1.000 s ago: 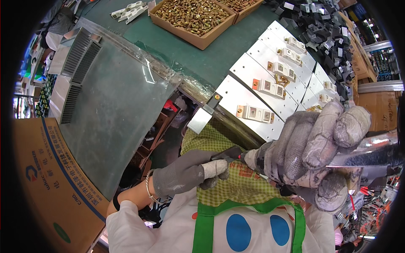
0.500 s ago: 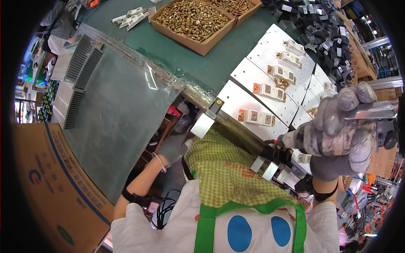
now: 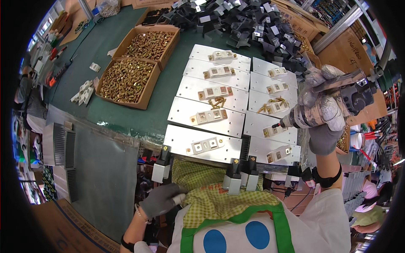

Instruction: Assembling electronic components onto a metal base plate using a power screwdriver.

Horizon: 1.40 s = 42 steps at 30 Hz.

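My right hand (image 3: 324,140), in a grey glove, is wrapped round a cordless power driver (image 3: 357,99). The driver lies roughly level, its bit pointing left at a white terminal block (image 3: 275,130) on a silver metal plate (image 3: 291,135) in the right column. Whether the bit touches a screw there, I cannot tell. At the table's near edge, my gloved left hand (image 3: 162,200) hangs low beside my apron with loosely bent fingers apart and nothing visible in them. Loose brass screws (image 3: 217,102) lie by blocks in both columns.
Black and silver brackets (image 3: 160,168) hang along the plates' near edge. Two cardboard boxes of brass screws (image 3: 126,80) stand at the left, with black brackets (image 3: 249,25) piled at the back. Finned heat sinks (image 3: 59,145) and a large carton (image 3: 74,227) are at far left.
The view has turned, so the plates now lie squarely ahead. My right hand still grips the driver, its bit now over the plates' right column. My left hand shows more fully, below the near edge.
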{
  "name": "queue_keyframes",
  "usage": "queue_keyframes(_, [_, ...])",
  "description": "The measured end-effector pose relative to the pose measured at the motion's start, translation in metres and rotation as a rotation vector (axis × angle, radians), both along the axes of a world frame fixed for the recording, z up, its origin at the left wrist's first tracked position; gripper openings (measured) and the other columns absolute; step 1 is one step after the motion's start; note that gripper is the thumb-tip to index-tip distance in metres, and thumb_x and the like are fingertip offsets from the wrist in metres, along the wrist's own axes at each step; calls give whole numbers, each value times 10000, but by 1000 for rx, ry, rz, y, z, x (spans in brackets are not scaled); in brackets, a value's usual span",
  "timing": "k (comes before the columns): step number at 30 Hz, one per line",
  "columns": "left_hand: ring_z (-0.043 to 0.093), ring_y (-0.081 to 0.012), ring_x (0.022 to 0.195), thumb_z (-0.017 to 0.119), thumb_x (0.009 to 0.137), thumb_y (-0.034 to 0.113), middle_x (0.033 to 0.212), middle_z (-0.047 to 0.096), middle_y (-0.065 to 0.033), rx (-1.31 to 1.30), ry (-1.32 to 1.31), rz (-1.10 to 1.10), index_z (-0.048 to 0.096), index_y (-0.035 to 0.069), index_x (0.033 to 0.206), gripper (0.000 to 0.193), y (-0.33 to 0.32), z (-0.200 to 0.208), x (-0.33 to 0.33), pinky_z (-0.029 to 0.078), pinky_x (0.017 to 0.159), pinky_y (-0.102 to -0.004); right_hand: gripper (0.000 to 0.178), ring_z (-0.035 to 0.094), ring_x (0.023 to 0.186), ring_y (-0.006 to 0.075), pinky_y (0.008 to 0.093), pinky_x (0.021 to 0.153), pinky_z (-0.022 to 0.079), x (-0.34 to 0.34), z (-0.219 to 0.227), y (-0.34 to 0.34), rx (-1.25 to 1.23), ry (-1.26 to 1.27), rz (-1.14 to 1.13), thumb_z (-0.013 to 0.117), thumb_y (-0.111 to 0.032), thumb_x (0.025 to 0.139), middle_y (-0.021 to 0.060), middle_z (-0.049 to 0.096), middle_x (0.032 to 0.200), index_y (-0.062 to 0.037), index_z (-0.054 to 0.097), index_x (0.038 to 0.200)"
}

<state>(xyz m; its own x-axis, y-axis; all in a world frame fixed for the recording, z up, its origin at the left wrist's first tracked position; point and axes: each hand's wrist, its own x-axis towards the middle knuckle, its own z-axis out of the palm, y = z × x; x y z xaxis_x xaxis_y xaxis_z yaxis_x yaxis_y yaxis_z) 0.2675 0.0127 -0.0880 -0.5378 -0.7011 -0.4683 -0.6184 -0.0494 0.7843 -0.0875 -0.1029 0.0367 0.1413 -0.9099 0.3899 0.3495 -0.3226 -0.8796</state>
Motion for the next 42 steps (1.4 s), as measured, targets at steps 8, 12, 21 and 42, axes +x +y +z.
queue_keyframes(8, [551,-238,847,574,714,62,922,568,-66,-1040,-195,-361,608,97,965,256,-159,87,-85,442,740,-354,702,536,809,156,286,680,476,-24,-2,-3,-33,-52,-54,690,-285,701,105,487,1074,-26,336,1249])
queue_keyframes(12, [518,-214,863,588,714,102,918,549,-39,-1112,-369,-625,613,129,922,211,-207,52,-99,402,760,-327,684,506,827,162,294,571,464,-45,-1,8,-28,-170,-108,668,-213,718,97,452,1090,-55,302,1274])
queue_keyframes(21, [554,-213,766,601,732,31,825,557,-63,-1106,-105,-312,527,15,861,150,-201,60,-114,444,712,-326,600,473,807,194,373,604,459,-82,4,24,-165,-162,-217,569,-254,800,96,431,1103,-43,285,1285])
queue_keyframes(42, [592,-175,702,640,734,74,818,592,-73,-437,324,-359,563,42,899,184,-139,96,-228,476,641,-279,550,461,809,231,401,587,441,-75,20,26,-152,-348,212,577,-250,819,93,448,1091,-116,282,1263])
